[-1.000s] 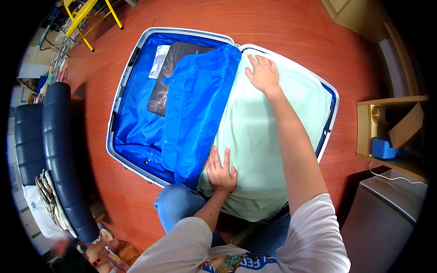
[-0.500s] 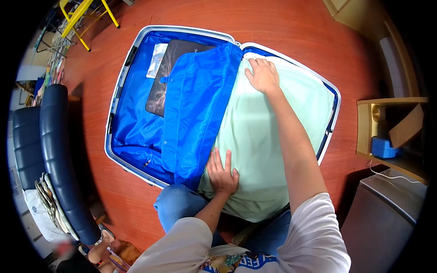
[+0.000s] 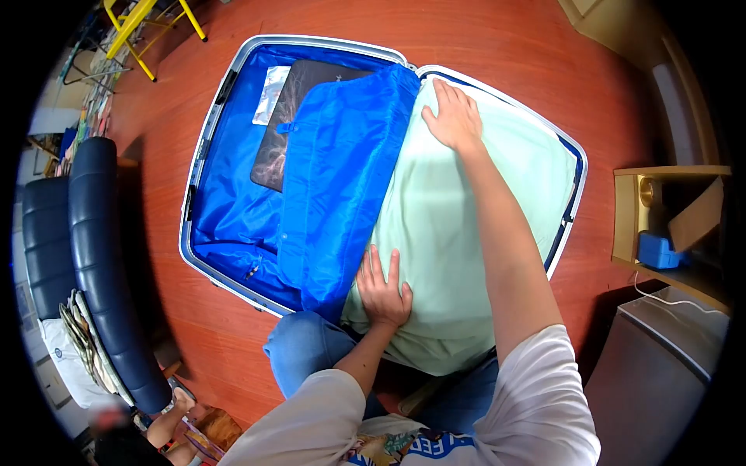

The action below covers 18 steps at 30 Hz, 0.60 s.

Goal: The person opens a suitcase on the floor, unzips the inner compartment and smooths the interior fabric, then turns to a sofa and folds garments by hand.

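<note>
An open suitcase [image 3: 186,225] lies on the red floor. Pale green cloth [image 3: 443,233] fills its right half. My left hand [image 3: 383,297] rests flat on the cloth's near left edge, fingers spread. Farther up, my right hand [image 3: 454,116] lies on the cloth's top left part, fingers extended and thumb apart. Between the halves a blue fabric divider [image 3: 342,179] is folded over the left half. It partly covers a dark flat item [image 3: 291,109] with a light branching pattern. Beside that item is a silvery packet [image 3: 270,95].
A dark blue padded seat [image 3: 97,233] stands at the left, with a yellow metal frame [image 3: 124,35] behind. At the lower left part of another person [image 3: 163,427] shows. On the right are a wooden shelf [image 3: 625,217] holding a blue box [image 3: 659,251], and a grey cabinet [image 3: 653,373].
My right hand has shifted slightly toward the far edge of the green cloth. My left hand stays at the near left edge. The view has moved a little.
</note>
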Tool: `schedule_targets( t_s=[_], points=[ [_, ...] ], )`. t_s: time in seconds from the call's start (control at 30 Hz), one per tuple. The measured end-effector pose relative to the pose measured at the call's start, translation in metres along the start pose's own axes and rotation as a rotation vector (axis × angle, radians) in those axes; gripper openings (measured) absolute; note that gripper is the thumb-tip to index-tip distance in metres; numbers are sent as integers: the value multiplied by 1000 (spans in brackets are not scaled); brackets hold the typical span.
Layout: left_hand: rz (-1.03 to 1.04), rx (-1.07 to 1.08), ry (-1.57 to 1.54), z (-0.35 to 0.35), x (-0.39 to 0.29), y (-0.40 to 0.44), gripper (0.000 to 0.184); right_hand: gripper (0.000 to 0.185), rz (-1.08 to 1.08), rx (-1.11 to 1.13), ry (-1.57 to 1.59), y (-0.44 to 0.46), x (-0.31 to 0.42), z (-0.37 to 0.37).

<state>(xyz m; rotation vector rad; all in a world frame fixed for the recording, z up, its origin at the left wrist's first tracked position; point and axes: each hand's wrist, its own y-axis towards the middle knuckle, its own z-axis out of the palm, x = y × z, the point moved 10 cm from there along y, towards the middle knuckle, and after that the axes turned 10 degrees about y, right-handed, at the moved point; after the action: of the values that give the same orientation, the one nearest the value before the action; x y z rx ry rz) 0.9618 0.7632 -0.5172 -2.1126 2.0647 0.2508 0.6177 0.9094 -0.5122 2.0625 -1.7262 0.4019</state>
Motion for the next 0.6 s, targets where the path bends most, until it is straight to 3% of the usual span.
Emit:
schedule_targets(
  t_s=[0.1,0.3,0.37,0.43,0.6],
  points=[
    [11,-18,12,-2,-1,0,73,67,118,148,-43,8,2,-6],
    [29,-58,-26,-1,0,-1,74,64,-81,87,-45,-7,-11,-16],
    [19,-54,-21,-1,-1,0,73,61,74,5,-228,-23,-43,-67],
    [23,-47,-19,0,-1,1,72,60,264,-133,-153,-63,-92,-106],
    [25,-16,15,5,0,1,72,60,344,-28,-35,-81,-116,-101]
  ],
)
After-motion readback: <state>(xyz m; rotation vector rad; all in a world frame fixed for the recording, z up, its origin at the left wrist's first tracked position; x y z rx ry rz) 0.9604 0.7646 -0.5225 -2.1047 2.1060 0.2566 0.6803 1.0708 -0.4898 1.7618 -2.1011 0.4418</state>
